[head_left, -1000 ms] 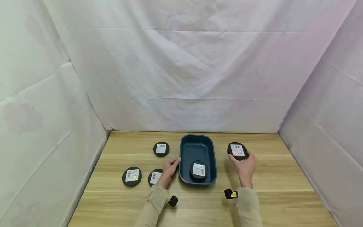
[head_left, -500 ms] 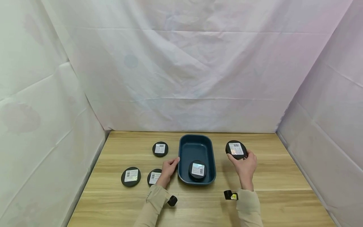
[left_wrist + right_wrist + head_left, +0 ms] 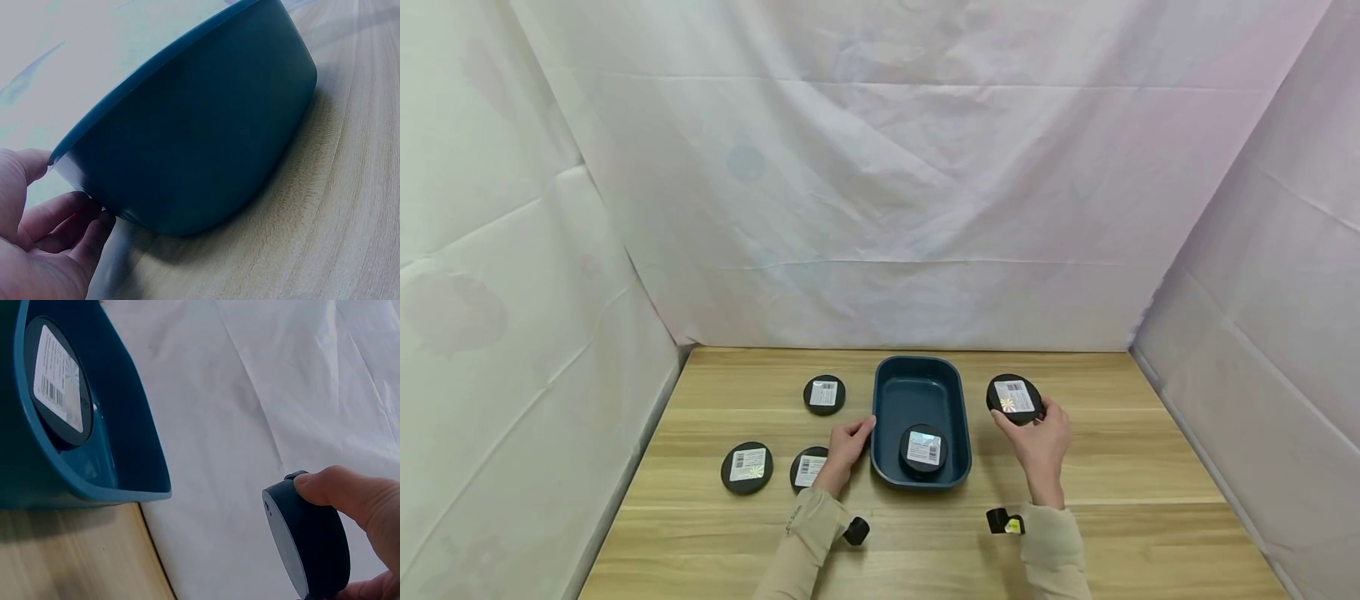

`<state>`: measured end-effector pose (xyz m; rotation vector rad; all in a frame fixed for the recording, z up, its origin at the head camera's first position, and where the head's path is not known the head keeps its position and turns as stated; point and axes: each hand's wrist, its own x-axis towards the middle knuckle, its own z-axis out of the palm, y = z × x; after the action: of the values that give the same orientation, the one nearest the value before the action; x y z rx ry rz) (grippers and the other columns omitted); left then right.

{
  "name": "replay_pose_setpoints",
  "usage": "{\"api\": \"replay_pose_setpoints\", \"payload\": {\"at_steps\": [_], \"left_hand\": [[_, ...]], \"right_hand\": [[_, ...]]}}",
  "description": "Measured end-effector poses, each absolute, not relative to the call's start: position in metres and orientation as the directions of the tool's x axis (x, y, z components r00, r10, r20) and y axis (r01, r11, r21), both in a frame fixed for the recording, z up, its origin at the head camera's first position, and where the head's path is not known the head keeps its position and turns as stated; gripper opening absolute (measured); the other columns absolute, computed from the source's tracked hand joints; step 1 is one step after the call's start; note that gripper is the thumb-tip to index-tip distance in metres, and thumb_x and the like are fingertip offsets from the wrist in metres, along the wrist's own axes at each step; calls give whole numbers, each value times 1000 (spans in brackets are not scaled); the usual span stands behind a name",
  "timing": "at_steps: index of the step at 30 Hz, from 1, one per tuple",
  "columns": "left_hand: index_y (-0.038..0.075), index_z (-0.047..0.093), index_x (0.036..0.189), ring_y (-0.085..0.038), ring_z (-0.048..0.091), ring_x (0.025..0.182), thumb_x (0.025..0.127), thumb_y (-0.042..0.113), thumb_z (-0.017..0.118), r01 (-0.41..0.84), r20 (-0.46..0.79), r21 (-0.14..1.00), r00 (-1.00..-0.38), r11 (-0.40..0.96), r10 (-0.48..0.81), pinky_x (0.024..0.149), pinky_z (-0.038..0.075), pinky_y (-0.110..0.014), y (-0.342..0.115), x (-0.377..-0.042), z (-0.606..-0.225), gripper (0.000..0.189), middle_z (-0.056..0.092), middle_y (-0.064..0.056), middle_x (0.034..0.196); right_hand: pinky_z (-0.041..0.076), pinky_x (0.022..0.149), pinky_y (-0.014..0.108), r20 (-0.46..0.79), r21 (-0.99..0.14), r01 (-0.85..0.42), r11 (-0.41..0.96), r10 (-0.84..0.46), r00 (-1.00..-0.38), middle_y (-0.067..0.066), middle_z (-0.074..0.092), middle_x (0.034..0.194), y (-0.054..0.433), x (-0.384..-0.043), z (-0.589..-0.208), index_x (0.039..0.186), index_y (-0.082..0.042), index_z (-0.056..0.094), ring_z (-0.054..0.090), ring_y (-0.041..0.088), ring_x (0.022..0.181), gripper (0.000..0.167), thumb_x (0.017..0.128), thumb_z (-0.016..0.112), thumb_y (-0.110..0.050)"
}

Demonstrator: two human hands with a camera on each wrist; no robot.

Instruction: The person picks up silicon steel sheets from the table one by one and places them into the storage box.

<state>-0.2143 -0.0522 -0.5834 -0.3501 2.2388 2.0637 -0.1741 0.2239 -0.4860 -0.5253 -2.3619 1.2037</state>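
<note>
Between thumb and fingers, my right hand (image 3: 1043, 442) grips a round, flat black container (image 3: 319, 544) by its edge, raised above the table to the right of the bin. Its white barcode label faces up in the head view. My left hand (image 3: 847, 450) pinches the left rim of a dark blue rectangular bin (image 3: 187, 131), thumb at the lip and fingers against the outer wall. Inside the bin, at its near end, lies another black container (image 3: 922, 451), label up; it also shows in the right wrist view.
Left of the bin, more labelled black containers lie on the wooden table (image 3: 910, 542): one at the back (image 3: 824, 394), one farther left (image 3: 747, 467), and one (image 3: 808, 468) partly covered by my left arm. White cloth (image 3: 880, 208) walls the table's back and sides.
My right hand has carried its black container slightly left, closer to the bin. The left hand keeps its hold on the rim, and the other containers stay where they were.
</note>
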Motion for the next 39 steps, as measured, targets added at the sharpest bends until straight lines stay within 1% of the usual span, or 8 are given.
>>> {"api": "replay_pose_setpoints", "payload": {"at_steps": [10,20,23,26,29,30,31,39], "left_hand": [[-7,66,111,-31,56,109,90,24,63,-219,-210,974,-970,66,-120,93,44,-41,-53,-215,-580,38,64,-21,111],[-7,67,109,-31,57,107,90,24,64,-212,-203,975,-972,70,-123,92,45,-41,-53,-215,-581,36,65,-21,109],[-7,67,109,-30,57,107,89,25,64,-214,-204,974,-971,69,-122,92,45,-41,-52,-215,-581,37,65,-20,110],[-7,67,108,-30,57,107,89,25,65,-209,-199,975,-972,70,-123,92,45,-40,-51,-215,-582,37,65,-21,109],[-7,67,107,-29,57,107,88,25,65,-212,-202,975,-971,71,-125,92,45,-40,-51,-215,-583,38,66,-20,109],[-7,68,107,-29,57,107,88,26,66,-214,-204,974,-971,71,-125,92,45,-39,-51,-215,-583,38,66,-20,109],[-7,68,107,-29,57,107,88,26,66,-214,-204,974,-971,72,-124,92,45,-39,-51,-215,-583,38,66,-20,109],[-6,68,108,-30,57,108,88,27,66,-209,-201,976,-974,69,-110,93,45,-40,-53,-214,-584,38,66,-19,110]], "right_hand": [[47,84,47,232,-822,79,564,458,-858,27,51,112,205,-170,-471,123,12,47,52,38,100,78,65,86,-24],[49,84,48,260,-816,8,579,379,-888,25,53,112,178,-162,-471,121,11,49,53,36,98,75,65,86,-22],[49,84,45,295,-816,-36,577,362,-884,24,53,110,171,-163,-477,122,10,49,53,33,96,77,65,86,-28],[49,83,46,307,-817,-58,573,348,-886,24,53,110,163,-163,-478,122,10,49,53,33,95,80,63,86,-30],[50,83,45,308,-807,-58,587,336,-890,24,54,110,157,-163,-479,121,10,50,56,33,95,79,63,87,-29],[49,83,48,285,-807,-41,588,329,-900,25,54,111,153,-161,-474,122,10,50,55,36,96,78,63,87,-26],[50,83,48,280,-806,-39,591,322,-904,25,54,111,151,-161,-474,122,10,50,56,36,96,77,64,86,-25],[51,82,45,244,-809,-29,587,290,-926,23,54,110,136,-159,-468,122,8,51,56,33,95,75,64,87,-24]]}}
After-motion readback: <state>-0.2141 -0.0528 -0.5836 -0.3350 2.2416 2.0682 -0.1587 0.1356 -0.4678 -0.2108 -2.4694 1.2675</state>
